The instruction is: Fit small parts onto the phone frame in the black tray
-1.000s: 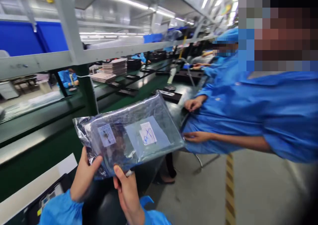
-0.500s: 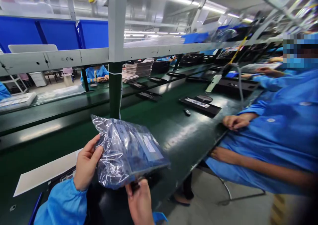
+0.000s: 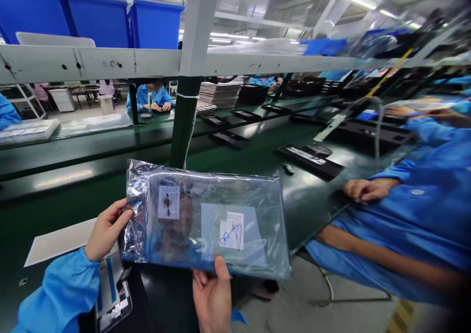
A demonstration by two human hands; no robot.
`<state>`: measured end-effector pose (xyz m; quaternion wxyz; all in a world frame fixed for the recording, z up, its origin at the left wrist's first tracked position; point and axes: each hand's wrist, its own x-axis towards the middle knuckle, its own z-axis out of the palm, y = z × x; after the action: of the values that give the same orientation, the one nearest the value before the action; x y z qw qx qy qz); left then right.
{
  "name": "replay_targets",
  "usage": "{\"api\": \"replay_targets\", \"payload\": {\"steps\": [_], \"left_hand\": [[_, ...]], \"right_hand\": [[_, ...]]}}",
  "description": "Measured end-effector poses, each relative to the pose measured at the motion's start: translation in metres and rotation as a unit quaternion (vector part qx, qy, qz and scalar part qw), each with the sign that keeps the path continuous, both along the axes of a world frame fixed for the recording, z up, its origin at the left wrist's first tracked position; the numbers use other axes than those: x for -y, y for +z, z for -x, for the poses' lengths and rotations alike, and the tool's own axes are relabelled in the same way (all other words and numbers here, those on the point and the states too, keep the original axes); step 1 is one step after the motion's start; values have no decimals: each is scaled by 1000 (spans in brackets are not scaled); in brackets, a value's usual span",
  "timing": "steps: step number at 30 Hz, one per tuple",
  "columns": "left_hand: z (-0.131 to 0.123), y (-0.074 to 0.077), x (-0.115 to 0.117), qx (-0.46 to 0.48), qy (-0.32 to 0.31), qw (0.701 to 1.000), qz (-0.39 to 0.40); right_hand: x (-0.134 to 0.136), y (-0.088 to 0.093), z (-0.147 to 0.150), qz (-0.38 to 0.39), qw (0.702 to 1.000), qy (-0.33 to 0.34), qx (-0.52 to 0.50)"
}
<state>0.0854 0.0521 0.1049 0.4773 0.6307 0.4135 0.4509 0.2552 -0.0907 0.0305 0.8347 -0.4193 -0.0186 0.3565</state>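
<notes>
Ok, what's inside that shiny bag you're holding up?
Through the bag, held by the left hand and right hand, two white labels and a dark brownish shape show. Glare and crinkles hide what it is.

Both hands bare, no gloves. Left hand is followed by a bright blue smock sleeve, gathered at the cuff. Only a blue cuff scrap is seen below the right hand.

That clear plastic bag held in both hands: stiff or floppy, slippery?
The bag probably handles fairly stiff: it stays flat though the left hand and right hand grip only its edges, so something rigid likely sits inside. Its glossy, crinkled film looks slippery. It seems light, since fingertips alone support it.
</notes>
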Motion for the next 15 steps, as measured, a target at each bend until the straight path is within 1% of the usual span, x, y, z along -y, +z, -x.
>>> {"api": "replay_targets", "payload": {"steps": [3,6,11,13,15], "left_hand": [[-1,-2,1,1,2,1000,7],[-3,-5,1,6,-2,1000,12],[-8,-9,-4,3,-21,1000,12],[-9,-9,-3,3,-41,999,14],[-5,-7,0,7,-53,999,1]], "right_hand": [[-2,-2,-2,3,1000,0,-16],[-1,-3,-3,4,1000,-14,-27],[-1,-6,-4,3,999,-33,-1],[-4,-3,-16,4,999,-31,10],[-7,7,-44,6,1000,-21,20]]}}
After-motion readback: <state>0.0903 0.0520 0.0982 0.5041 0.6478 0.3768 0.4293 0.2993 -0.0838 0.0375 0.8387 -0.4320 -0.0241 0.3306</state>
